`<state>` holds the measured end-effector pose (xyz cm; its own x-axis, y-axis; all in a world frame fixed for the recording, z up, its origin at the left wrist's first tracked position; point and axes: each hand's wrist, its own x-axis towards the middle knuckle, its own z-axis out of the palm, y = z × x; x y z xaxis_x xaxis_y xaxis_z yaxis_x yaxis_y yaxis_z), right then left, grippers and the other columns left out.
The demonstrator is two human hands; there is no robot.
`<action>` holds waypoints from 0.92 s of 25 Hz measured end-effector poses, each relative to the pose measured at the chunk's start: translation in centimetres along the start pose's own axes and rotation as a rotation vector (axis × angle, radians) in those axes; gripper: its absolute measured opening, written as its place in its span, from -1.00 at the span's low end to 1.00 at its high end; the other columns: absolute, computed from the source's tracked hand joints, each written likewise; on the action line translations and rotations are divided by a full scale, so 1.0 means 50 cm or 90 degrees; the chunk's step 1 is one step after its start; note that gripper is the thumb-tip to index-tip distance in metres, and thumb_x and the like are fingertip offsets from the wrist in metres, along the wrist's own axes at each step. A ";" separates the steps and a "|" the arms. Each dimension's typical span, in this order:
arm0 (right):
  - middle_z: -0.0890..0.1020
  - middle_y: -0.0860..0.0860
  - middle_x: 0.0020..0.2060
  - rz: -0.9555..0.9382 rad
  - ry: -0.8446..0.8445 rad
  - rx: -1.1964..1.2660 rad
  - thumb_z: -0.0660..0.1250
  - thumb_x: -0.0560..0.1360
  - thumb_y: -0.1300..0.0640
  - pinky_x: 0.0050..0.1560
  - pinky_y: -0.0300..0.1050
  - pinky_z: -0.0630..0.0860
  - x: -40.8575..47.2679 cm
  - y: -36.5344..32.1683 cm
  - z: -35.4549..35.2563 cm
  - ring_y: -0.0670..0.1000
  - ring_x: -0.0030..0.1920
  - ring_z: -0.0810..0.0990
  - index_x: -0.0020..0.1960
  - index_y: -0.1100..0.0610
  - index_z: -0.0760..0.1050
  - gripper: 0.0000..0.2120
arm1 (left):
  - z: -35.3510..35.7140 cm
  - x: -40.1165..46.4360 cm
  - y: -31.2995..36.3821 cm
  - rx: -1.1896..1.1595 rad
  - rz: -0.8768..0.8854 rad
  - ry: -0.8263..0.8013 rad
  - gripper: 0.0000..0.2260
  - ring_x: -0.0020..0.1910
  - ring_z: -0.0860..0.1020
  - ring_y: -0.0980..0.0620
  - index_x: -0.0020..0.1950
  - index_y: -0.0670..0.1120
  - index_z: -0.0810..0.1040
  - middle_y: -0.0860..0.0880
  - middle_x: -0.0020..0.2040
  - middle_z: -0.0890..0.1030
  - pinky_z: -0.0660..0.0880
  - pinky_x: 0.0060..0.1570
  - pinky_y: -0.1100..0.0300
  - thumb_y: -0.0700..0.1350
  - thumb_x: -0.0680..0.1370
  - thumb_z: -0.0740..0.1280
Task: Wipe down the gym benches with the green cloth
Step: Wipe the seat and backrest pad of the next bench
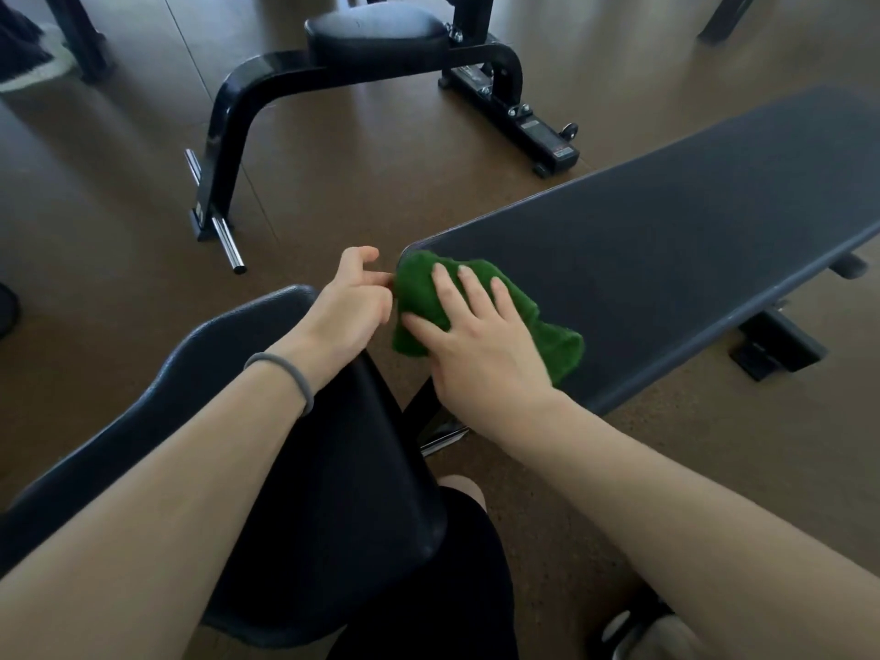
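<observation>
I count three padded benches: the long flat bench (pixel 666 259) under my green cloth (pixel 481 307), a second bench (pixel 266 421) just left of it beneath my left forearm, and a third bench (pixel 376 33) beyond it. There is one cloth, and one grey hair tie (pixel 285 373) on my left wrist.

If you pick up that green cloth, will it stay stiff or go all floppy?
Probably floppy: the green cloth lies bunched and droops over the bench edge. It looks light. Its fuzzy surface should grip rather than slip under the right hand.
</observation>
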<state>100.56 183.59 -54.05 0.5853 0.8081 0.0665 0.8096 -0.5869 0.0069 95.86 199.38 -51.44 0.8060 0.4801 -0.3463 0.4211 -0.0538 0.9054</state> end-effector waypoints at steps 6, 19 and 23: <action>0.15 0.25 0.63 -0.014 -0.010 -0.017 0.30 0.58 0.13 0.59 0.33 0.08 -0.073 0.000 -0.002 0.36 0.61 0.13 0.50 -0.01 0.44 -0.51 | 0.007 -0.023 0.020 0.041 0.024 -0.013 -0.40 0.43 0.31 0.04 0.66 -0.06 0.06 0.02 0.53 0.33 0.23 0.27 0.20 -0.27 0.62 0.12; 0.23 0.12 0.63 0.087 0.019 0.136 0.06 0.69 -0.12 0.63 0.14 -0.04 0.100 0.036 0.001 0.17 0.64 0.09 0.61 -0.15 0.26 -0.52 | 0.034 -0.010 0.011 0.141 0.070 0.052 -0.49 0.32 0.21 0.16 0.65 0.01 0.07 -0.06 0.57 0.15 0.12 0.29 0.23 -0.11 0.70 0.10; 0.21 0.08 0.64 0.031 0.017 0.146 0.04 0.66 -0.12 0.64 0.15 -0.01 -0.069 0.050 -0.006 0.16 0.64 0.11 0.60 -0.21 0.24 -0.50 | 0.042 -0.014 0.006 0.195 0.071 0.025 -0.53 0.31 0.25 0.20 0.62 0.02 0.14 0.00 0.54 0.20 0.13 0.27 0.27 -0.08 0.70 0.09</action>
<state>100.58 179.33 -53.94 0.6248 0.7758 0.0881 0.7713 -0.5958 -0.2239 96.31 197.21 -51.44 0.8405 0.4889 -0.2335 0.4406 -0.3658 0.8198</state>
